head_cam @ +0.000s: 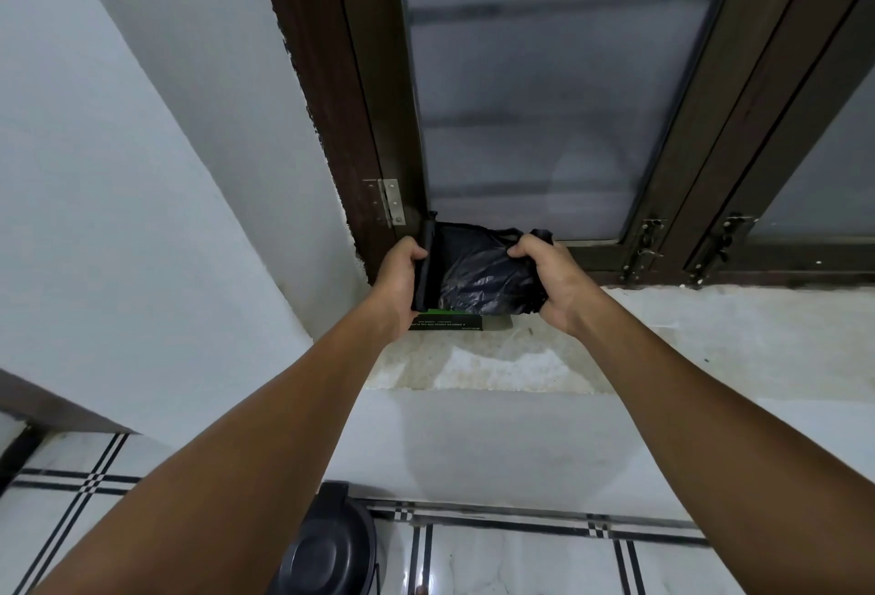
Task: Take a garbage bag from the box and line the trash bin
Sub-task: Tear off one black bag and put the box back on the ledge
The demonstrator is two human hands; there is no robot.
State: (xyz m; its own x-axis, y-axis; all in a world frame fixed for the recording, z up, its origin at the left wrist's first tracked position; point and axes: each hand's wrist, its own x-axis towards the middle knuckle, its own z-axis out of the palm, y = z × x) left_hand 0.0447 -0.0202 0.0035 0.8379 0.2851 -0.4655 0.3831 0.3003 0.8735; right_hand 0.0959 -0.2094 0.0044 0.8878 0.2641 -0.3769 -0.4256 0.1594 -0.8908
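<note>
The box [450,322] lies on the window ledge [663,334], under the garbage bag [478,270] stretched between both hands; the trash bin [326,552] stands on the floor [521,561] below.

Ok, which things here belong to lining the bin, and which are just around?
For the job: roll of garbage bags, loose black bag, box, trash bin, left hand, right hand.
Just around: window frame, hinge, sill.

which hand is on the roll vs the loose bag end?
Left hand grips the rolled-up part of the garbage bags; right hand pinches the loose crumpled end pulled off it, above the box.
</note>
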